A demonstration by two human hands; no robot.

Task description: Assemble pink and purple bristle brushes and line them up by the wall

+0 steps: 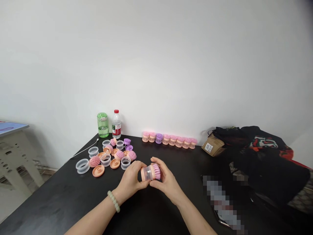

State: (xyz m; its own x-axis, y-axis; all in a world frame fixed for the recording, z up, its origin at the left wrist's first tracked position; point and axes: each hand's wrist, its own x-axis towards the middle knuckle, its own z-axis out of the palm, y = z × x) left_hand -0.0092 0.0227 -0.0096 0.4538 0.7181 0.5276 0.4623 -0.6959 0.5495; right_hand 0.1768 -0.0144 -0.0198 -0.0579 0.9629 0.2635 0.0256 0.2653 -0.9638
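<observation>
Between my two hands, above the black table, is a round pink-bristled scrub brush (148, 173) with a clear middle ring and a peach base. It lies on its side, bristles facing right. My left hand (131, 177) is closed round the base end. My right hand (168, 183) curves about the bristle end, with thumb and fingertips against the brush. Left of my hands lie loose parts: clear rings (82, 166), peach discs (98, 171) and pink bristle heads (95, 161). A purple bristle head (126, 141) lies farther back.
A row of several put-together brushes (172, 140), one of them purple, stands along the wall. A green cup (103, 125) and a water bottle (116, 125) stand at the back left. On the right are a brown paper package (213, 146), dark clothing (264, 176) and a phone-like device (221, 219).
</observation>
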